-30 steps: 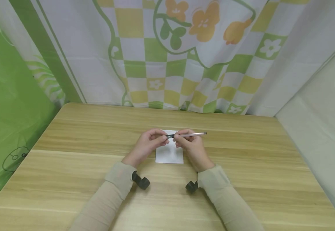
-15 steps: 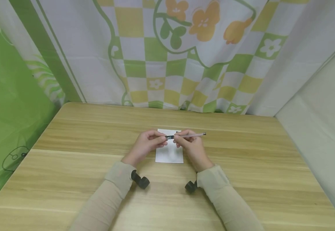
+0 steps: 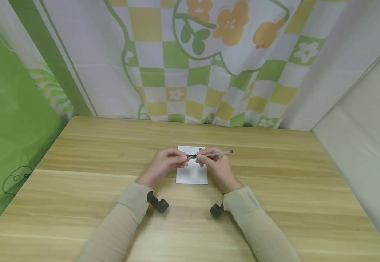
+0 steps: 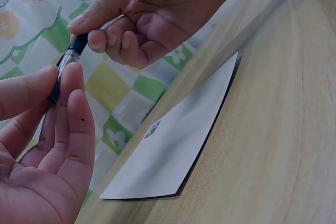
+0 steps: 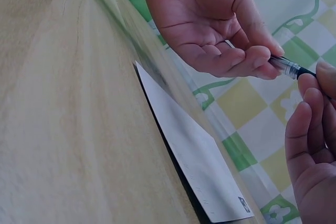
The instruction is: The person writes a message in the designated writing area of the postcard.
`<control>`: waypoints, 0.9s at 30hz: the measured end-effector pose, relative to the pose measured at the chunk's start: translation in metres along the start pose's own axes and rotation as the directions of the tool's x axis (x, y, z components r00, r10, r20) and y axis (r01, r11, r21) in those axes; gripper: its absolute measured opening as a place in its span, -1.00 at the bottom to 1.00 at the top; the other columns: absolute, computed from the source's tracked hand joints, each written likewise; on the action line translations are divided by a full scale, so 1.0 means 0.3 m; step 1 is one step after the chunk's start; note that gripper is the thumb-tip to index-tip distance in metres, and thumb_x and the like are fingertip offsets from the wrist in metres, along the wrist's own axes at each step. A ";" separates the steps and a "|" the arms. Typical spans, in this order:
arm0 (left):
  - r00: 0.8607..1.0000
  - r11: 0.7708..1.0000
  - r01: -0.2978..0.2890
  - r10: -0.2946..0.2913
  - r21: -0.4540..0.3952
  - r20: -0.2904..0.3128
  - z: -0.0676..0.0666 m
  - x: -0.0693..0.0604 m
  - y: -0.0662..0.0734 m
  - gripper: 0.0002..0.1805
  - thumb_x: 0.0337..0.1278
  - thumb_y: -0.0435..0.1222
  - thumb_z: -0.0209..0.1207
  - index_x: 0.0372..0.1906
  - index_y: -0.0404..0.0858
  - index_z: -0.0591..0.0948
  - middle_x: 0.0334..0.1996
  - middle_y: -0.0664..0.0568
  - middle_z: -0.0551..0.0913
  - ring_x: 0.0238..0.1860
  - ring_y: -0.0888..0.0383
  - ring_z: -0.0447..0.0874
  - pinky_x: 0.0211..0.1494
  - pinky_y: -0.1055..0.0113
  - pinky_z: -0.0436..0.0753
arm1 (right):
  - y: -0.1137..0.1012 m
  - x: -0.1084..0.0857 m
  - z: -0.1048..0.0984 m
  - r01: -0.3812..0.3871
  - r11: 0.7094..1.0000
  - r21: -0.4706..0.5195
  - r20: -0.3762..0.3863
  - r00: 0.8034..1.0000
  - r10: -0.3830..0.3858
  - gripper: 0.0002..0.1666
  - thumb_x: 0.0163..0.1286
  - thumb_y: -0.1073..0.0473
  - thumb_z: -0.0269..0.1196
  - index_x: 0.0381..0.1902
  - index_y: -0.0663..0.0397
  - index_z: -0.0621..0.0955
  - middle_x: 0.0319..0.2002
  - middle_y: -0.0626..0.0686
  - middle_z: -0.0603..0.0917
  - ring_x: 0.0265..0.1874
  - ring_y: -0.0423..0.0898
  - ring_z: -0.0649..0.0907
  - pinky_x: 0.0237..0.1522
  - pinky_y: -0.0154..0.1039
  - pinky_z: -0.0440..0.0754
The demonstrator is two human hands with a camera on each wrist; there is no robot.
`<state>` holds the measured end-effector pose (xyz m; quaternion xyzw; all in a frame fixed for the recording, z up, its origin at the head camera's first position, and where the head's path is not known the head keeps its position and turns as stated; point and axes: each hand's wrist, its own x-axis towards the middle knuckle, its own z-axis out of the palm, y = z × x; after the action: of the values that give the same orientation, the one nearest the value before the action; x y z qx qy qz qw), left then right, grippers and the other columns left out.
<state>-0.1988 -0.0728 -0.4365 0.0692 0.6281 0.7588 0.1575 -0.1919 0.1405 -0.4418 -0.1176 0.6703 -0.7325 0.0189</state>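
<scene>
A slim pen (image 3: 222, 153) with a dark end and a pale barrel is held level between both hands, over a white card (image 3: 191, 175). My left hand (image 3: 165, 162) pinches the clear and black cap end (image 4: 67, 60) between thumb and fingers. My right hand (image 3: 217, 167) pinches the pen farther along, thumb on top, and the barrel sticks out to the right. In the right wrist view, the left hand (image 5: 205, 30) and the right hand (image 5: 317, 150) almost meet at the pen. Whether the cap is fully seated is hidden by the fingers.
The card lies on a wooden table (image 3: 275, 203), with a small printed mark at its far right corner. A patterned curtain (image 3: 190, 72) hangs behind the table's far edge. Green cloth (image 3: 10, 109) is at the left and a pale wall (image 3: 367, 138) at the right.
The left hand has shifted slightly left with its end of the pen. The right hand has barely moved. The printed mark on the card shows more now.
</scene>
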 end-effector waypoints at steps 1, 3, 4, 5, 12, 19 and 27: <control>1.000 1.000 0.003 -0.003 -0.006 0.003 0.000 0.000 0.001 -0.93 0.29 -0.48 0.24 -0.19 -0.41 0.69 -0.23 -0.08 0.73 -0.27 0.16 0.77 0.00 0.30 0.74 | -0.001 0.000 -0.001 0.003 1.000 -0.005 0.004 1.000 -0.003 -0.81 0.32 0.17 0.43 -0.22 0.17 0.69 -0.34 0.08 0.74 -0.40 -0.09 0.63 -0.25 -0.30 0.56; 1.000 1.000 0.010 -0.010 -0.016 0.011 -0.002 -0.001 0.003 -0.93 0.29 -0.48 0.23 -0.20 -0.39 0.70 -0.24 -0.07 0.74 -0.27 0.17 0.77 -0.02 0.31 0.74 | -0.004 0.000 -0.003 0.006 1.000 -0.014 0.013 1.000 -0.006 -0.80 0.32 0.18 0.42 -0.21 0.20 0.69 -0.33 0.08 0.73 -0.39 -0.08 0.63 -0.24 -0.29 0.56; 1.000 1.000 0.012 -0.011 -0.019 0.015 -0.003 -0.001 0.003 -0.93 0.30 -0.48 0.23 -0.21 -0.38 0.70 -0.24 -0.06 0.74 -0.28 0.17 0.77 -0.03 0.32 0.74 | -0.006 -0.001 -0.003 0.007 1.000 -0.019 0.016 1.000 -0.007 -0.80 0.33 0.17 0.42 -0.21 0.21 0.69 -0.33 0.08 0.73 -0.38 -0.08 0.63 -0.24 -0.29 0.57; 1.000 1.000 0.017 -0.016 -0.027 0.018 -0.004 -0.001 0.003 -0.93 0.29 -0.49 0.23 -0.22 -0.37 0.70 -0.25 -0.06 0.74 -0.28 0.17 0.77 -0.04 0.33 0.74 | -0.007 -0.001 -0.004 0.006 1.000 -0.022 0.020 1.000 -0.006 -0.79 0.33 0.18 0.42 -0.21 0.21 0.69 -0.32 0.09 0.73 -0.38 -0.07 0.63 -0.23 -0.29 0.58; 0.997 0.997 0.053 -0.050 -0.056 0.052 -0.012 -0.004 0.002 -0.90 0.29 -0.49 0.22 -0.27 -0.31 0.72 -0.29 -0.07 0.75 -0.31 0.18 0.77 -0.10 0.37 0.75 | -0.011 -0.004 -0.007 0.009 0.999 -0.039 0.042 0.999 -0.007 -0.83 0.33 0.19 0.42 -0.22 0.19 0.70 -0.31 0.08 0.73 -0.33 -0.05 0.66 -0.21 -0.28 0.66; 0.993 0.992 0.086 -0.078 -0.088 0.091 -0.022 -0.008 0.005 -0.85 0.30 -0.52 0.18 -0.30 -0.30 0.72 -0.34 -0.05 0.76 -0.34 0.21 0.76 -0.13 0.38 0.75 | -0.008 -0.003 -0.019 0.036 0.996 -0.083 0.084 0.996 -0.029 -0.85 0.33 0.22 0.41 -0.23 0.20 0.69 -0.31 0.06 0.74 -0.34 -0.04 0.66 -0.20 -0.26 0.61; 0.990 0.984 0.128 -0.119 -0.124 0.076 -0.039 -0.002 0.002 -0.83 0.30 -0.53 0.16 -0.28 -0.28 0.71 -0.34 -0.03 0.78 -0.33 0.21 0.77 -0.16 0.40 0.74 | -0.008 0.003 -0.034 0.072 0.994 -0.088 0.060 0.996 -0.066 -0.80 0.33 0.29 0.39 -0.18 0.37 0.67 -0.35 0.02 0.77 -0.37 -0.08 0.69 -0.22 -0.28 0.64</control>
<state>-0.2017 -0.0839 -0.4383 0.0457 0.5754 0.7835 0.2299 -0.1944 0.1507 -0.4400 -0.1624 0.6974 -0.6980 0.0074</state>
